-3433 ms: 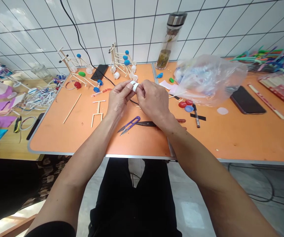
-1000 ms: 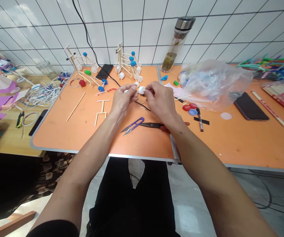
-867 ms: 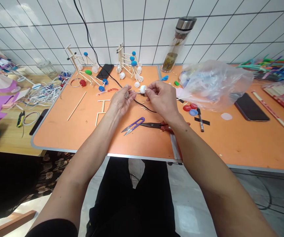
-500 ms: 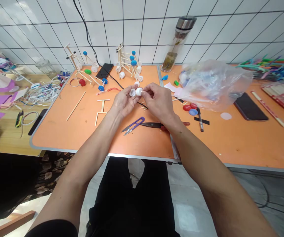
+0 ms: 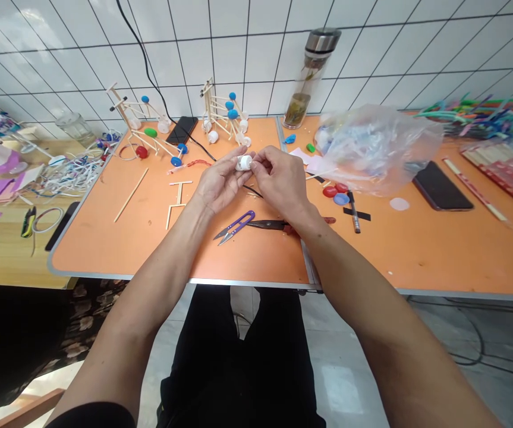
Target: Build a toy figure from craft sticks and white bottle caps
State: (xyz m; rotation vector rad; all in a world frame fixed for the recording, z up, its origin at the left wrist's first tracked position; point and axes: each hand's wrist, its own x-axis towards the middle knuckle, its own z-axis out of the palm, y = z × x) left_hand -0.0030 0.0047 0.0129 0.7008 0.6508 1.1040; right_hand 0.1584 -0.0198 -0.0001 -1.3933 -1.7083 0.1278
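Observation:
White plastic caps sit together between my two hands, over the middle of the orange table. My left hand is palm up, its fingers curled around the caps from the left. From the right, my right hand pinches the caps between thumb and fingers. Below the hands lie purple thread snips and dark pliers. A small frame of wooden sticks lies flat to the left of my left hand. Behind stand two stick structures with coloured and white caps.
A clear bottle stands by the tiled wall beside a plastic bag. Red caps, a pen and a black phone lie to the right. A black cable runs down behind the hands.
The caps, seen apart as two before, are now close together between my fingers. The view has shifted slightly, so the table items appear further left.

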